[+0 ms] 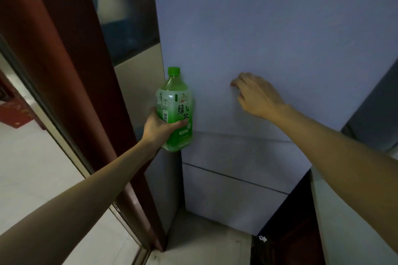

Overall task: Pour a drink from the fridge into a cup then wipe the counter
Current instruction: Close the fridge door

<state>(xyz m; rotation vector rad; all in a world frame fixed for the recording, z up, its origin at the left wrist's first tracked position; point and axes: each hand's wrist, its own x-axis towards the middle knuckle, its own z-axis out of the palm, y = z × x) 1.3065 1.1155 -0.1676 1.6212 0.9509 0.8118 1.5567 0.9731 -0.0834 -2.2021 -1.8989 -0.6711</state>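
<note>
Pale blue-grey fridge [269,38] filling most of the head view, upper door shut, two lower drawer fronts below it divided by thin dark seams. Reddish-brown wooden door frame [71,54] running diagonally down the left side, edged by a metal strip, with light tiled floor [34,157] beyond. Dark gap and dark cabinet edge at lower right, beside the fridge base. Both bare forearms reaching in from the bottom corners. Right hand [256,94] spread loosely against the upper fridge door, fingers [235,83] bent and tips touching the panel, grasping nothing. Left hand [159,128] wrapped around the lower body of a green tea bottle [175,109], thumb across the label, fingers hidden behind. Bottle held upright in the air just in front of the fridge's left edge, level with the bottom of the upper door; whether touching the door cannot be told. Green cap [173,70] screwed on, green label with Chinese characters facing the camera, pale liquid visible in the shoulder.
</note>
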